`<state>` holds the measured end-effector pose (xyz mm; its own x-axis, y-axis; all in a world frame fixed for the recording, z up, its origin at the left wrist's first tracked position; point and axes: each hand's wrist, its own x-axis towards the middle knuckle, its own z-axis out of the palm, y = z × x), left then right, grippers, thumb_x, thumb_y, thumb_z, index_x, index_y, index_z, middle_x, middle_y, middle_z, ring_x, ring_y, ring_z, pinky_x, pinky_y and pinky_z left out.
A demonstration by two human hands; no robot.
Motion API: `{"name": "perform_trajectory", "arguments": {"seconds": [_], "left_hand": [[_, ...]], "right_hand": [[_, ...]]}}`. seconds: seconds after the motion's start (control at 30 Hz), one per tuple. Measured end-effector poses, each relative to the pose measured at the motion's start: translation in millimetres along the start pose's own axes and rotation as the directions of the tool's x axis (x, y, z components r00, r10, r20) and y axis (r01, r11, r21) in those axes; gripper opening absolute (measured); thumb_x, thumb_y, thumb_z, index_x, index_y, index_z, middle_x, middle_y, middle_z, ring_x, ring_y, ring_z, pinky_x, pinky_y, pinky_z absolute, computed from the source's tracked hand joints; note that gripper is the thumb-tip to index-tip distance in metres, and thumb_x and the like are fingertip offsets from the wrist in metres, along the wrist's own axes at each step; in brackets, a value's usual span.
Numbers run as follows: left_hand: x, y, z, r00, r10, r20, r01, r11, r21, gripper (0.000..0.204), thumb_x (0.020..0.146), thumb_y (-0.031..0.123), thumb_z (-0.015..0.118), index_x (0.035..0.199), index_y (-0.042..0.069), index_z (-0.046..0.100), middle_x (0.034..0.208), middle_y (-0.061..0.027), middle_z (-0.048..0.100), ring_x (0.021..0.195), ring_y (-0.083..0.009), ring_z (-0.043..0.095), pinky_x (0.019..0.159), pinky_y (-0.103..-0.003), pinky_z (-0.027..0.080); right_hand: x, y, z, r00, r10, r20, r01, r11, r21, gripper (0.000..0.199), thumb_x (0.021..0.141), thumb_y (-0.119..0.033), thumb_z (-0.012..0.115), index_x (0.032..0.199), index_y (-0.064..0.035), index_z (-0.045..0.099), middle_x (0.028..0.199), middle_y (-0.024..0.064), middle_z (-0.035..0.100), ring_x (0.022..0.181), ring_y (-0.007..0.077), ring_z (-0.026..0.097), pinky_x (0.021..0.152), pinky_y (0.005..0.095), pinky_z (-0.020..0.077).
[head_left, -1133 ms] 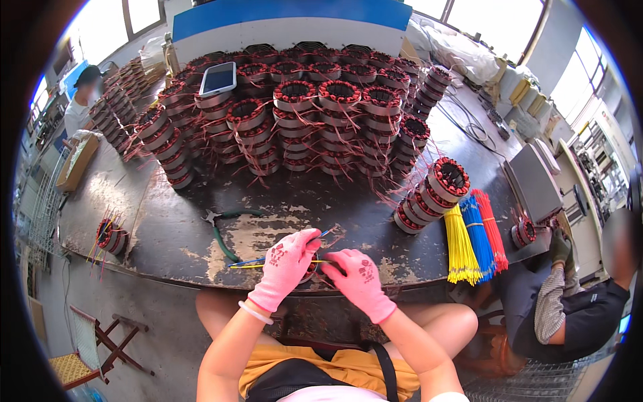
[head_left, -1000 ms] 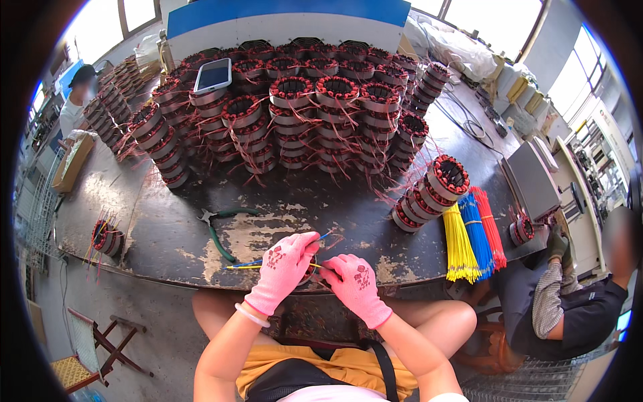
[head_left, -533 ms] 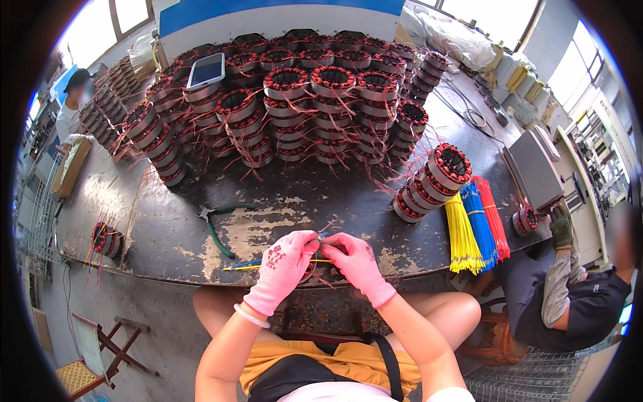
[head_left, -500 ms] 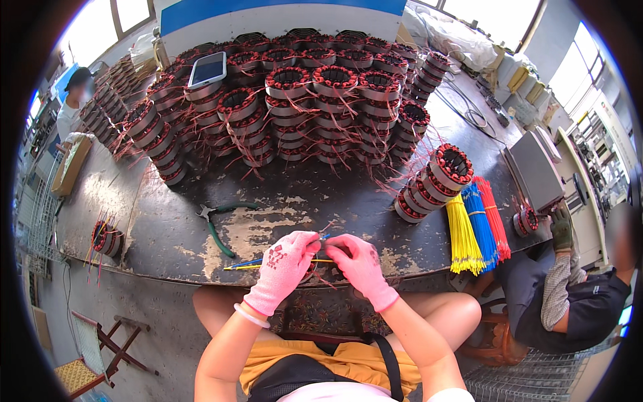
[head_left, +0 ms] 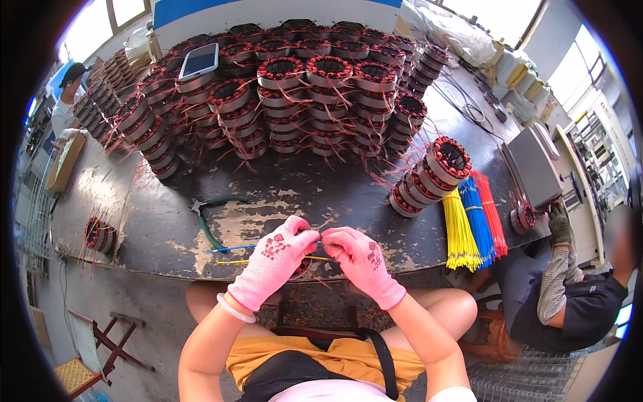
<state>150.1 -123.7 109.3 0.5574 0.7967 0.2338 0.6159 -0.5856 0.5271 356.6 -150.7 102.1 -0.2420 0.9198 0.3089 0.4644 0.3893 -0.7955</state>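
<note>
My left hand (head_left: 276,258) and my right hand (head_left: 357,261), both in pink gloves, meet over the front edge of the table with fingertips pinched close together. Between them shows a bit of blue wire, and a thin reddish lead (head_left: 326,223) pokes up above the fingers. A blue wire (head_left: 231,249) runs out to the left from behind my left hand. Lower down, a yellow wire (head_left: 231,262) passes under both hands. Beneath them sits a wound stator (head_left: 303,268), mostly hidden by the gloves. Exactly what each fingertip grips is partly covered.
Green-handled pliers (head_left: 209,224) lie left of my hands. Stacked stators (head_left: 328,100) fill the back, with a phone (head_left: 199,61) on top. Another stack (head_left: 429,177) stands right, beside yellow (head_left: 461,231), blue (head_left: 478,224) and red wire bundles (head_left: 490,213). A co-worker (head_left: 569,288) sits at right.
The view has shifted slightly. My fingertips have drawn closer together, covering most of the blue wire between them. The blue and yellow wires lie further apart at the left.
</note>
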Motion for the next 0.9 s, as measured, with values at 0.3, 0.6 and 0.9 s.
{"name": "perform_trajectory", "arguments": {"seconds": [0.3, 0.6, 0.9], "left_hand": [[3, 9, 10, 0.997, -0.027, -0.071, 0.025, 0.999, -0.023, 0.014, 0.091, 0.014, 0.067, 0.101, 0.005, 0.066, 0.107, -0.0114, 0.063, 0.098, -0.0334, 0.064, 0.080, -0.042, 0.053], [0, 16, 13, 0.993, -0.070, -0.097, 0.063, 0.995, -0.078, 0.015, 0.091, 0.013, 0.068, 0.103, 0.003, 0.067, 0.108, -0.0121, 0.064, 0.097, -0.0342, 0.064, 0.082, -0.041, 0.053], [2, 9, 39, 0.974, 0.015, -0.225, -0.033, 0.996, -0.077, 0.014, 0.082, 0.011, 0.073, 0.094, 0.006, 0.071, 0.100, -0.0084, 0.068, 0.092, -0.0305, 0.066, 0.082, -0.040, 0.053]], "right_hand": [[8, 0, -8, 0.982, 0.170, 0.078, -0.174, 0.984, 0.047, 0.015, 0.093, -0.008, 0.064, 0.106, -0.0017, 0.068, 0.087, 0.0104, 0.069, 0.073, 0.0155, 0.065, 0.068, 0.0297, 0.0521], [13, -3, -17, 0.947, 0.273, 0.169, -0.285, 0.957, 0.047, 0.014, 0.094, -0.009, 0.063, 0.104, -0.0016, 0.068, 0.081, 0.0070, 0.068, 0.068, 0.0108, 0.059, 0.064, 0.0279, 0.0500], [19, 37, -14, 0.789, 0.498, 0.361, -0.596, 0.762, 0.252, 0.016, 0.097, -0.016, 0.062, 0.102, -0.0014, 0.066, 0.083, 0.0027, 0.068, 0.068, 0.0062, 0.057, 0.061, 0.0251, 0.0475]]}}
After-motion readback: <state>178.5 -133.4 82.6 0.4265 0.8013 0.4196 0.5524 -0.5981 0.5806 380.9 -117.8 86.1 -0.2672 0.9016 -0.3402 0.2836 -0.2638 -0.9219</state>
